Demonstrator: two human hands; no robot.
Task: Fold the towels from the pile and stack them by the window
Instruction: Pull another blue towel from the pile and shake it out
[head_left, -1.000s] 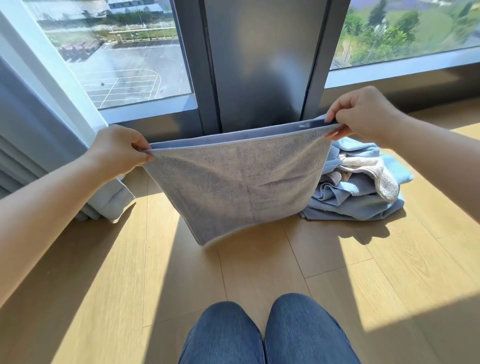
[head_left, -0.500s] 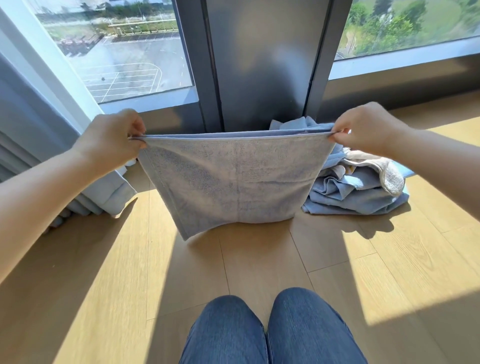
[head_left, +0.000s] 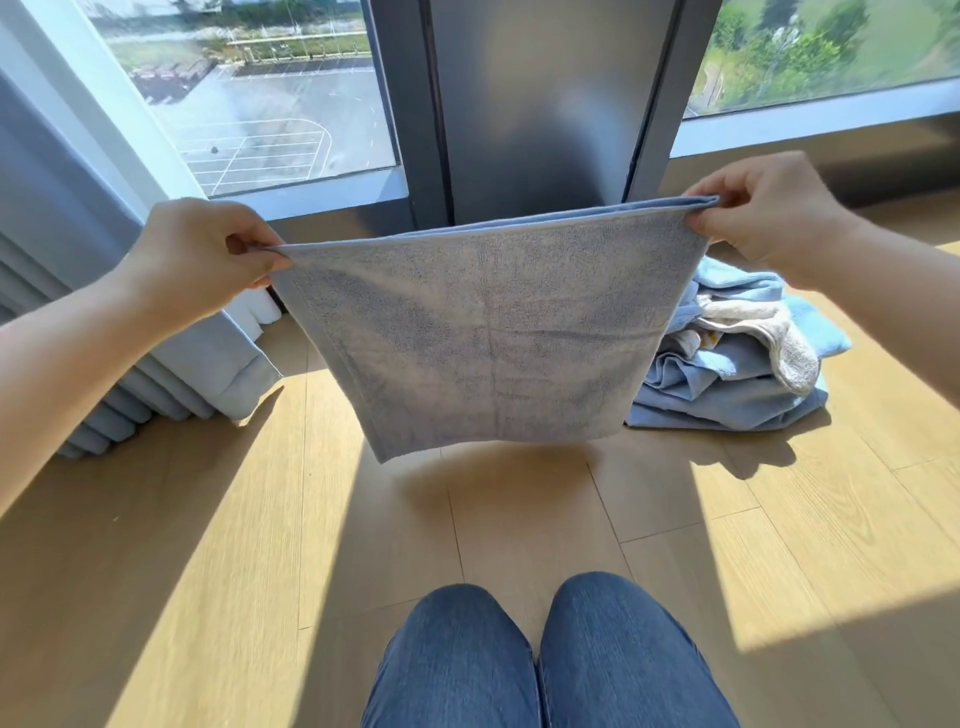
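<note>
Tilted up at its right corner since before, the limp, light grey-blue terry towel (head_left: 488, 338) is held above the wooden floor (head_left: 519, 525) beside the crumpled towel pile (head_left: 727, 379), its top corners pinched by left hand (head_left: 208, 254) and right hand (head_left: 763, 213).

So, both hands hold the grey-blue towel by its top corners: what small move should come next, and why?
Probably bring the left hand over to the right hand, so that the corners meet. The towel hangs stretched flat, already doubled along its top edge, and clear of the floor, so it looks ready for another halving fold.
</note>
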